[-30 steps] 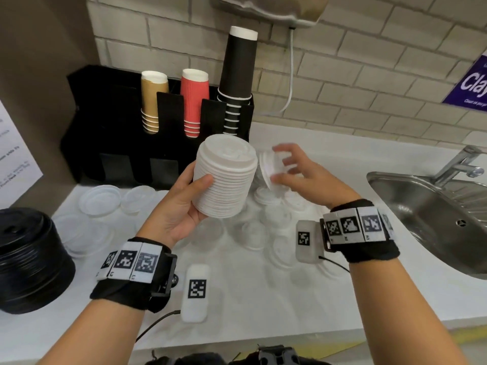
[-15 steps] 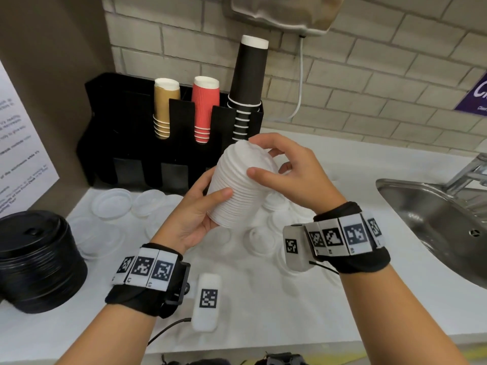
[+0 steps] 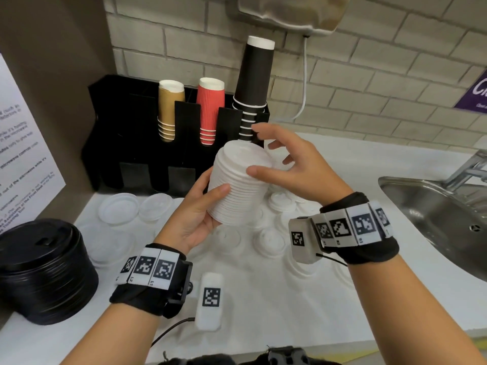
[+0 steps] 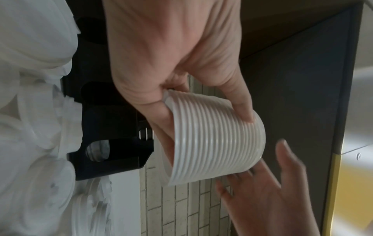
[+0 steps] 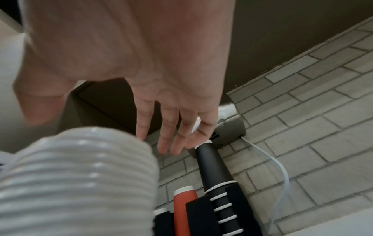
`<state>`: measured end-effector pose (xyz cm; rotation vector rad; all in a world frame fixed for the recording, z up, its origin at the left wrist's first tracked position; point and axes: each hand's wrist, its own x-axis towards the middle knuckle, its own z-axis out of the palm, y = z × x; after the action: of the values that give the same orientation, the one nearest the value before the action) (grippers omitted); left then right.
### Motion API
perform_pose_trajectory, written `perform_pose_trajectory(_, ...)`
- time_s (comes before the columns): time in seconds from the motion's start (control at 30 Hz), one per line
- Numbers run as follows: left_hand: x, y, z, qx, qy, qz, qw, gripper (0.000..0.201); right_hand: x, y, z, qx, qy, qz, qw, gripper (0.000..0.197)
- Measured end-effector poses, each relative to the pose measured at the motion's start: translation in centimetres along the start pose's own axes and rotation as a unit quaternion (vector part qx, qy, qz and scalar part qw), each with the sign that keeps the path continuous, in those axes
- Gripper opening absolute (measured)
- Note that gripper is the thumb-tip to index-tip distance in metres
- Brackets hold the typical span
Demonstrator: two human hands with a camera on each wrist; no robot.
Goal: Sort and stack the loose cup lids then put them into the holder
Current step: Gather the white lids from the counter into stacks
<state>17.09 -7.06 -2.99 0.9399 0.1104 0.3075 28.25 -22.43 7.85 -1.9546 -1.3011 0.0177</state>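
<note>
My left hand (image 3: pixel 203 206) grips a tall stack of white cup lids (image 3: pixel 237 188) from its left side, thumb in front, and holds it tilted above the counter. In the left wrist view the thumb lies along the ribbed stack (image 4: pixel 218 140). My right hand (image 3: pixel 284 164) hovers at the top of the stack with its fingers spread and holds nothing; only its thumb touches the stack's upper rim. The right wrist view shows the straight fingers (image 5: pixel 169 127) beyond the stack (image 5: pixel 76 175). The black holder (image 3: pixel 131 133) stands behind, against the wall.
Several loose white lids (image 3: pixel 268 241) and clear flat lids (image 3: pixel 118 209) lie on the white counter (image 3: pixel 290 312). A stack of black lids (image 3: pixel 44 270) sits at the left. Brown, red and black cups (image 3: pixel 253 83) fill the holder's slots. A steel sink (image 3: pixel 434 219) is at the right.
My right hand brought a single white lid onto the top of the stack, let it go and spread its fingers. The left hand kept its grip on the stack.
</note>
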Motion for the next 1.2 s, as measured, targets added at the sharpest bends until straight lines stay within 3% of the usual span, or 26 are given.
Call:
perform_pose_trajectory(0.13, 0.2, 0.8, -1.3, -0.029, -0.001, 0.015, 0.999, 0.096, -0.3, 3.1, -1.8, 0.004, 0.026, 0.094, 0.995, 0.033)
perform_pose_trajectory(0.2, 0.3, 1.1, -2.0, -0.037, -0.002, 0.019, 0.999, 0.094, -0.6, 5.9, -2.4, -0.072, -0.044, 0.196, 0.977, 0.031)
perform_pose_trajectory(0.3, 0.5, 1.5, -2.6, -0.040, -0.005, 0.023, 0.999, 0.089, -1.3, 10.0, -1.8, -0.203, -0.217, 0.324, 0.898, 0.043)
perform_pose_trajectory(0.4, 0.6, 1.8, -2.6, -0.033, -0.004, 0.017, 0.999, 0.089, -1.7, 12.8, 0.2, -0.271, -0.289, 0.375, 0.838, 0.050)
perform_pose_trajectory(0.47, 0.6, 1.9, -2.4, -0.026, -0.002, 0.013, 1.000, 0.094, -1.8, 13.8, 1.5, -0.290, -0.298, 0.375, 0.828, 0.050)
perform_pose_trajectory(0.6, 0.7, 1.9, -2.1, -0.015, 0.002, 0.012, 1.000, 0.101, -1.8, 14.9, 3.2, -0.294, -0.283, 0.361, 0.838, 0.049)
perform_pose_trajectory(0.73, 0.5, 1.9, -2.0, -0.006, 0.015, 0.012, 1.000, 0.102, -1.6, 15.2, 2.1, -0.290, -0.286, 0.348, 0.845, 0.046)
perform_pose_trajectory(0.87, 0.4, 1.7, -1.9, -0.015, 0.033, 0.021, 0.999, 0.063, -1.1, 14.9, 0.1, -0.285, -0.286, 0.343, 0.848, 0.060)
perform_pose_trajectory(0.93, 0.5, 1.6, -1.8, -0.012, 0.036, 0.024, 0.999, 0.058, -1.1, 14.8, 0.7, -0.281, -0.326, 0.340, 0.836, 0.070)
perform_pose_trajectory(1.1, 0.7, 1.8, -1.2, 0.003, 0.032, 0.030, 0.999, 0.105, -1.6, 15.2, 4.1, -0.306, -0.375, 0.283, 0.828, 0.082)
perform_pose_trajectory(1.2, 0.7, 1.8, -1.0, 0.002, 0.033, 0.033, 0.999, 0.111, -1.0, 14.9, 3.2, -0.311, -0.360, 0.277, 0.835, 0.077)
